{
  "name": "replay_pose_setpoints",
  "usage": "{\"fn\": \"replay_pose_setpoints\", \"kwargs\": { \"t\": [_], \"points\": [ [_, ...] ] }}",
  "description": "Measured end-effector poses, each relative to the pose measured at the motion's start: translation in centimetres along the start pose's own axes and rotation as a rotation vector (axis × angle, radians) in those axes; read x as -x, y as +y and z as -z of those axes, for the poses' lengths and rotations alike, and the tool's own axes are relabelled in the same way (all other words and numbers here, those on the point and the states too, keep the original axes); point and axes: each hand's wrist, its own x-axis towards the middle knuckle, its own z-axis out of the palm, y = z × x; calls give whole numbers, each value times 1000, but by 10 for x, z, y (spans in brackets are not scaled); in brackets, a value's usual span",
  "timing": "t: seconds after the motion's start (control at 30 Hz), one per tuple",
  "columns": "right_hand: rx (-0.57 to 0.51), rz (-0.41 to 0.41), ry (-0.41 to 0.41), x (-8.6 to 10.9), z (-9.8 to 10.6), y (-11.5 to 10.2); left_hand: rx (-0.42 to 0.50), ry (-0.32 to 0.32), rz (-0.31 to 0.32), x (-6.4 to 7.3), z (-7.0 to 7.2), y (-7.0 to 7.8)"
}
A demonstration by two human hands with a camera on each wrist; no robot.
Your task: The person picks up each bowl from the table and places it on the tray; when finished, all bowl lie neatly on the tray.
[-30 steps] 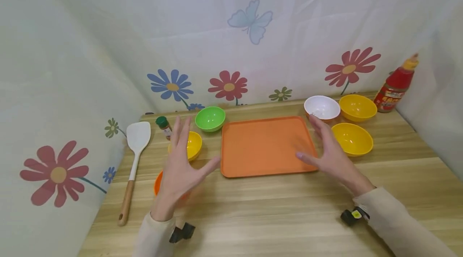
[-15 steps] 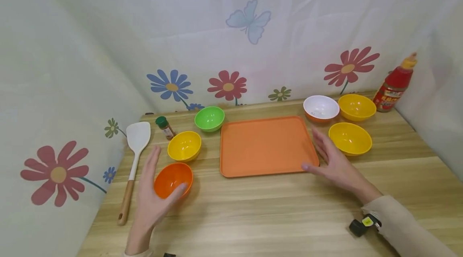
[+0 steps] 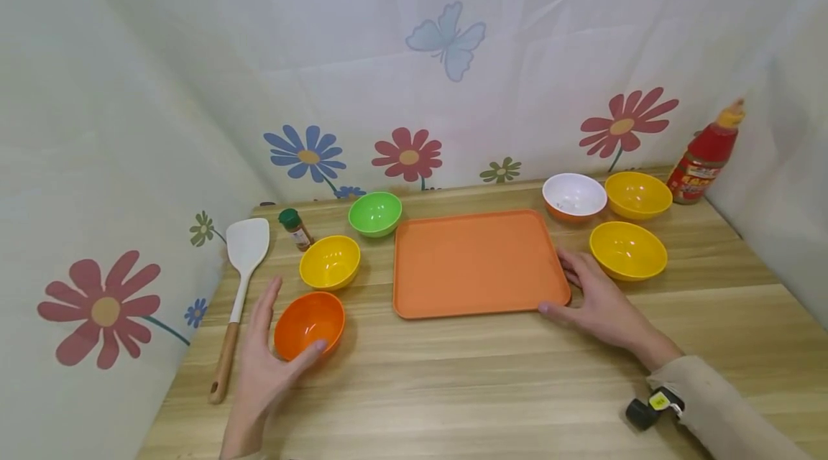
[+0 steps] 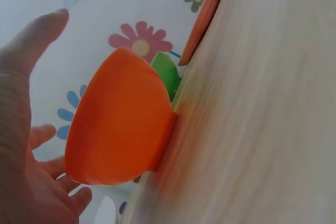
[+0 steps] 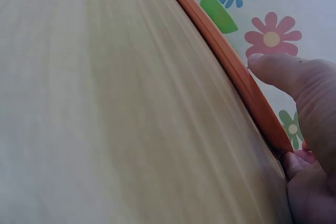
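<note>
An orange bowl [image 3: 310, 327] stands at the front left of the wooden table. My left hand [image 3: 259, 366] is spread beside it, thumb near its front rim and fingers along its left side. In the left wrist view, a gap shows between the thumb and the bowl [image 4: 123, 121], while fingertips are right by its rim. My right hand [image 3: 604, 305] is at the right end of an orange tray [image 3: 479, 266], thumb at its front corner, fingers along the right edge. In the right wrist view, the thumb overlaps the tray's rim [image 5: 226, 51] and the other fingers are low by its corner.
Behind the orange bowl are a yellow bowl [image 3: 330, 264], a green bowl [image 3: 375, 214] and a green-capped jar [image 3: 295, 228]. A spatula [image 3: 238, 302] lies at left. Right of the tray stand a white bowl [image 3: 574, 196], two yellow bowls [image 3: 627, 251] and a red sauce bottle [image 3: 704, 158].
My left hand has moved down and left, from in front of the yellow bowl to beside the orange bowl. My right hand has lowered to the tray's right edge. The tray and bowls stay put.
</note>
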Motion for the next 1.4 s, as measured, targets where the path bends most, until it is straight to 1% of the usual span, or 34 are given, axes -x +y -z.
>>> {"fn": "replay_pose_setpoints", "kwargs": {
  "t": [0.2,0.3,0.43,0.57,0.73,0.9,1.03,1.17,1.3,1.4],
  "points": [
    [58,-32,1,1,1,-3,-21,-82,70,0,-1,-5],
    [59,-39,-4,0,2,-5,-25,-124,86,-1,0,-6],
    [51,-57,-8,0,3,-6,-20,-163,100,-1,0,-8],
    [36,-56,-6,0,3,-6,-26,-187,145,-1,0,-9],
    [27,-59,4,0,2,-4,-20,-188,206,-3,-1,-10],
    [27,-66,6,0,2,-2,-11,-182,235,-4,-2,-13],
    [26,-66,7,0,2,-2,-8,-174,226,-3,-1,-14],
    [22,-69,11,-1,1,-3,25,-158,218,-2,1,-14],
    [14,-79,9,-1,2,-4,93,-136,215,-2,2,-9],
    [10,-81,5,-1,2,-3,125,-120,201,-3,3,-1]
  ]
}}
